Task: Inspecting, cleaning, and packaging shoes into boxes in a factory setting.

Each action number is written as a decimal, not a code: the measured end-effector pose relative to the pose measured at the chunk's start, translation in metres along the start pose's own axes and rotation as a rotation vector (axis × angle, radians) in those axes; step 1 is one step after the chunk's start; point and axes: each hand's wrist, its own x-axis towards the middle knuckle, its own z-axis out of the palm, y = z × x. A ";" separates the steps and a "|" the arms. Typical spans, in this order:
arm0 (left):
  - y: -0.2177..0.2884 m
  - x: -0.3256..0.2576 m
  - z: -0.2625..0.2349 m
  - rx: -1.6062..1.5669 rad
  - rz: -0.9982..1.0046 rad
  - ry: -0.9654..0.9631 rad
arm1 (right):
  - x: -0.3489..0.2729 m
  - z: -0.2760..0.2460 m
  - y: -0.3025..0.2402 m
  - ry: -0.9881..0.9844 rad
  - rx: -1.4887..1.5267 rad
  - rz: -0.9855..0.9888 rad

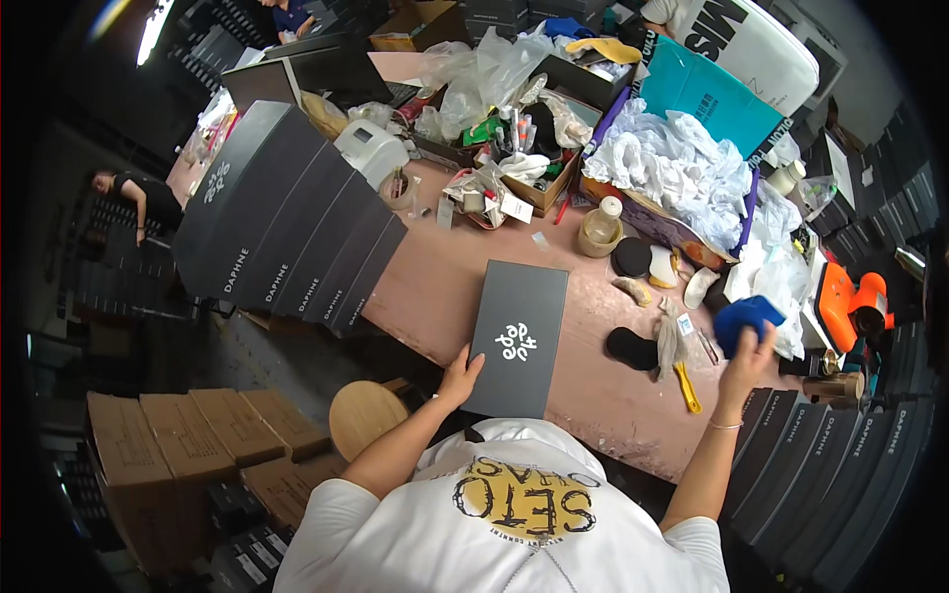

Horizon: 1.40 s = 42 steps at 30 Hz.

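A flat black box (517, 336) with a white mark on its lid lies on the brown worktable (435, 287) in front of me. My left hand (460, 378) grips the near left corner of that box. My right hand (748, 358) is raised over the right end of the table, closed on a blue cloth (743, 318). Below the cloth lie a black round pad (631, 347), a crumpled clear wrapper (671, 336) and a yellow-handled tool (687, 387).
A fanned row of long black boxes (287, 227) leans at the table's left; more stand at the right (840, 465). White tissue paper (682, 168) fills an open box behind. Cardboard cartons (198, 425) and a round wooden stool (364, 415) stand lower left. Another person (138, 198) stands far left.
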 end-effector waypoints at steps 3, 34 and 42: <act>-0.009 0.008 0.000 -0.307 -0.122 -0.107 | -0.050 0.067 -0.065 -0.412 -0.057 0.042; -0.013 -0.015 -0.001 0.073 0.137 -0.024 | -0.060 0.279 0.084 -0.478 -0.315 -0.035; -0.019 0.010 0.005 -0.453 -0.332 -0.106 | -0.124 0.174 0.036 -0.853 -0.431 0.450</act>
